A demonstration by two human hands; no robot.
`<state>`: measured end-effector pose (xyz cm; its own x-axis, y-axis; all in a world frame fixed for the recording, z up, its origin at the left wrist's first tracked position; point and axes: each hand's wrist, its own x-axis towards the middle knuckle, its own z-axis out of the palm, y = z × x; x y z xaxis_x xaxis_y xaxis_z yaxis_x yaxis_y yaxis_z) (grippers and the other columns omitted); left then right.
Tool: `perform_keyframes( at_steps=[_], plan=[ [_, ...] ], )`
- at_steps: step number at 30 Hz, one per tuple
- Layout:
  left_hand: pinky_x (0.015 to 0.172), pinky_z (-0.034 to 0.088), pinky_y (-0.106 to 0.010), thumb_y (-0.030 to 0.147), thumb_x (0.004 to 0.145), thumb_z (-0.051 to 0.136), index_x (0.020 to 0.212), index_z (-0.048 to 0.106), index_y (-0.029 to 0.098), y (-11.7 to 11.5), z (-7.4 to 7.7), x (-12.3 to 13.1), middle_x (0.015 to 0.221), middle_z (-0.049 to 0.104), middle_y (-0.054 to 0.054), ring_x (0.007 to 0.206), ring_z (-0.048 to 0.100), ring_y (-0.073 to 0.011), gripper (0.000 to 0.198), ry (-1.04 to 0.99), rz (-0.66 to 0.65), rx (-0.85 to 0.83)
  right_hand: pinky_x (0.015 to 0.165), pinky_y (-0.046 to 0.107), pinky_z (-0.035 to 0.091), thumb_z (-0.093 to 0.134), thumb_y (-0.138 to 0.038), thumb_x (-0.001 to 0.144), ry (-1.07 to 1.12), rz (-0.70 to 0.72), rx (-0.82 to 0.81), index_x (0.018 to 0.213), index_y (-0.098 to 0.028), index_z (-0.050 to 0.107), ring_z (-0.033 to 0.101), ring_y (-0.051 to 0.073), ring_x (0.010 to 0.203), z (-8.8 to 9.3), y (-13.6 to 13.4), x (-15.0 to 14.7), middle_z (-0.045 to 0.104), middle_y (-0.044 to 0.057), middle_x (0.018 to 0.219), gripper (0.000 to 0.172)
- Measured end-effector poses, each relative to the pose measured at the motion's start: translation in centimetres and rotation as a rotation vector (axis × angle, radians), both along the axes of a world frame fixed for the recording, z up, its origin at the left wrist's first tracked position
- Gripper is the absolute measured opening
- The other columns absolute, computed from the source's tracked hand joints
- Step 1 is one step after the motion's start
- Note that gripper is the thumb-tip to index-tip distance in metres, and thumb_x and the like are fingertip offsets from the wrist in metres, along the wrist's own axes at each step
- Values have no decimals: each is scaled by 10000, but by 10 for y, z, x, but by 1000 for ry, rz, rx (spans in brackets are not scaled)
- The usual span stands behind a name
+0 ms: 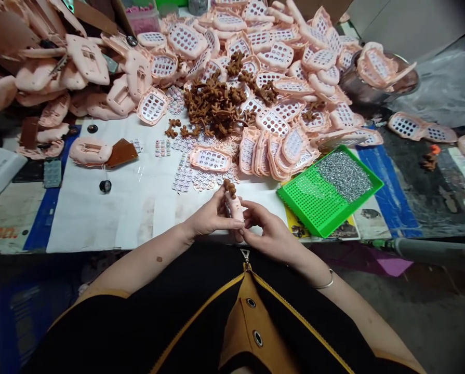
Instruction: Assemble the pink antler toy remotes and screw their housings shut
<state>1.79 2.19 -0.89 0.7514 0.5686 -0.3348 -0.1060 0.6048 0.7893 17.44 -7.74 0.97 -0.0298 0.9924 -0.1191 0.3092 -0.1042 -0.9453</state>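
Left hand (212, 214): fingers curl around a small pink plastic part (233, 208), pinching it from the left.
Right hand (270, 232): fingers pinch the same part from the right; a thin metal bangle (326, 280) circles the wrist.
Hands: together, both clamped on the part, their fingertips meeting around it.
Held part: between the hands, just above the near edge of the table, with a knobbly brown plastic piece (229, 188) at its top end.
Just ahead: a pink shell with rows of holes (210, 159) lies on a white sheet (100, 218), among small pale pieces (183, 179).
Behind: a big heap of pink shells (251, 62) rises across the table, with a mound of brown plastic runners (215, 106) on top.
Right of the hands: a green perforated tray (310, 200) sits tilted on a magazine (300, 223), its far half covered in small grey metal bits (345, 175).
Far right: a metal pot (372, 85) holds more pink shells.
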Motion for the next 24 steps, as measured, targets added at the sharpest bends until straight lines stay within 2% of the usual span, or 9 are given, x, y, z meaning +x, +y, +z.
perform_keyframes(
  at_steps=[5,8,14,16,20,24],
  plan=[
    [892,459,-337,170,569,853,1083,587,189,-1,6,1,962,572,-32,969,565,-216,579,36,20,48,786,367,565,567,-217,827,-116,-26,28,1405,-225,456,650,182,821,1,-1,-6,673,79,1022,589],
    [877,455,-318,190,585,847,1087,587,194,-2,4,2,930,558,-18,939,563,-202,565,16,27,45,781,377,561,565,-255,828,-104,-42,17,1416,-243,475,647,191,811,2,0,-7,676,77,1020,595],
    [877,456,-299,209,578,852,1097,573,196,-4,6,2,882,535,3,911,559,-180,589,26,44,-28,836,395,535,518,-240,811,39,-156,-47,1244,-198,645,642,195,828,-2,5,-2,687,64,915,453],
    [827,461,-273,217,591,839,1048,566,190,-4,7,2,882,546,3,882,568,-165,533,45,60,-58,854,401,524,549,-261,816,68,-119,-70,1267,-191,626,633,199,863,-1,5,1,682,71,960,463],
    [685,439,-213,290,639,802,1000,545,175,-2,6,3,872,555,4,795,560,-125,458,114,86,-74,838,381,513,617,-302,827,115,6,-135,1401,-180,492,605,182,849,5,3,6,653,61,963,600],
    [759,471,-242,299,622,832,1128,503,195,-1,0,0,931,552,-2,878,582,-149,613,73,31,-25,806,351,506,629,-280,824,220,13,-137,1391,-184,455,599,160,804,3,1,3,634,37,900,601]
  ],
)
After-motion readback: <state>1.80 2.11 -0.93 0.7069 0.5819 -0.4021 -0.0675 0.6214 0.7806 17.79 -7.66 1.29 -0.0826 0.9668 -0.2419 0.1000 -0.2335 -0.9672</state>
